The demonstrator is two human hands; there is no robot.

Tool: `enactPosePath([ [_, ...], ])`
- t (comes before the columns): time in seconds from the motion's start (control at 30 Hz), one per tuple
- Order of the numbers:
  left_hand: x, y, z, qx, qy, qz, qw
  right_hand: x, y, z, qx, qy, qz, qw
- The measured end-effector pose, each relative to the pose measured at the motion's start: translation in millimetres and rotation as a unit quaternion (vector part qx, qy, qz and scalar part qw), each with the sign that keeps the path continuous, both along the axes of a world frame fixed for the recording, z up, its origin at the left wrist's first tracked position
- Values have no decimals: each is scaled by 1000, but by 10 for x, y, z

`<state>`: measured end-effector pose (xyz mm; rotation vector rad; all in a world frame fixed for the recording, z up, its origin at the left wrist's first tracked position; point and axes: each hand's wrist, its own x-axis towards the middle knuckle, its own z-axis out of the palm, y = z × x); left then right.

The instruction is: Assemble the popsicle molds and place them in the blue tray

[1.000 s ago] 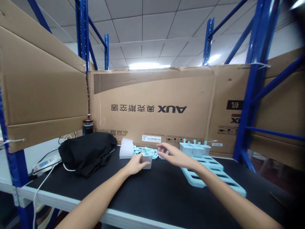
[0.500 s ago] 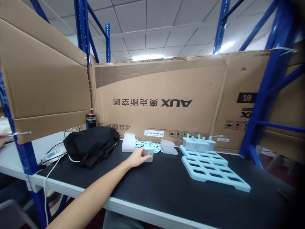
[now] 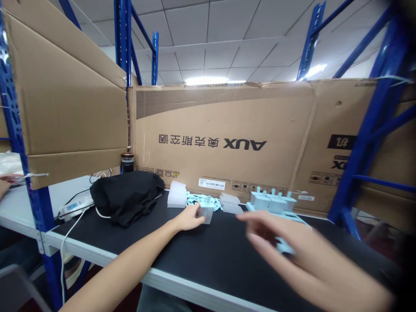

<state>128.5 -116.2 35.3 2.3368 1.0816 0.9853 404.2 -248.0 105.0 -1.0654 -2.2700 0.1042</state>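
Note:
My left hand (image 3: 187, 218) grips a translucent ice pop mold (image 3: 206, 216) with a light blue stick lid, upright and low over the black tabletop. Just behind it lies a heap of light blue stick lids (image 3: 195, 199). Stacks of frosted white mold cups flank the heap, one stack to the left (image 3: 176, 197) and another to the right (image 3: 230, 203). My right hand (image 3: 279, 236), blurred by motion, is apart from the mold, with thumb and forefinger spread and nothing visible between them. Behind it, partly hidden, is a light blue rack (image 3: 298, 217) with several lidded molds (image 3: 273, 202) in it.
A black cloth bundle (image 3: 126, 197) lies on the left, beside a white power strip (image 3: 76, 207) and cables. A dark jar (image 3: 127, 163) stands behind. Cardboard walls (image 3: 211, 117) and blue shelf posts (image 3: 367, 130) enclose the table. Another person's hand (image 3: 4, 184) shows far left.
My right hand has come into view from the right, now covering much of the rack. The left hand still holds the mold in nearly the same place. The view has shifted slightly.

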Motion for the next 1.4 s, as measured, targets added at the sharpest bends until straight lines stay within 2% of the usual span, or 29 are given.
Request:
enactPosePath([
  [0.07,2,-5,-5,6,10,-27,1000,-453,211,78,4,-45,-32,998],
  [0.1,0,-5,-7,14,20,-34,999,-648,335,45,1,-63,-52,997],
  [0.17,-9,1,-13,38,54,-31,997,-933,600,-125,-17,-75,-92,993],
  [0.27,-17,0,-14,58,85,-16,995,-1116,914,-416,-44,-64,-147,986],
  [0.37,-7,-29,9,39,60,-40,997,-1098,1039,-489,-24,-44,-142,989],
  [0.43,4,-50,28,10,23,-76,997,-955,1062,-395,-1,-35,-120,992],
  [0.5,11,-57,37,-20,-4,-93,995,-650,1093,-233,39,-24,-136,990],
  [0.57,13,-46,33,-32,-10,-89,995,-165,1157,-67,97,-12,-218,971],
  [0.63,13,-28,22,-26,0,-86,996,451,1257,39,129,-15,-315,940],
  [0.7,12,-19,16,-10,15,-81,997,1081,1381,47,131,-27,-420,898],
  [0.73,11,-19,16,-2,24,-78,997,1361,1447,13,121,-36,-451,883],
  [0.83,12,-38,26,15,47,-64,997,1931,1651,-173,66,-53,-472,877],
  [0.93,11,-58,33,22,65,-53,996,2097,1851,-344,45,-73,-466,881],
  [1.1,7,-55,27,32,81,-41,995,2029,2072,-445,45,-93,-460,882],
  [1.4,20,-51,28,49,95,-40,994,1895,2086,-548,12,-52,-492,869],
])
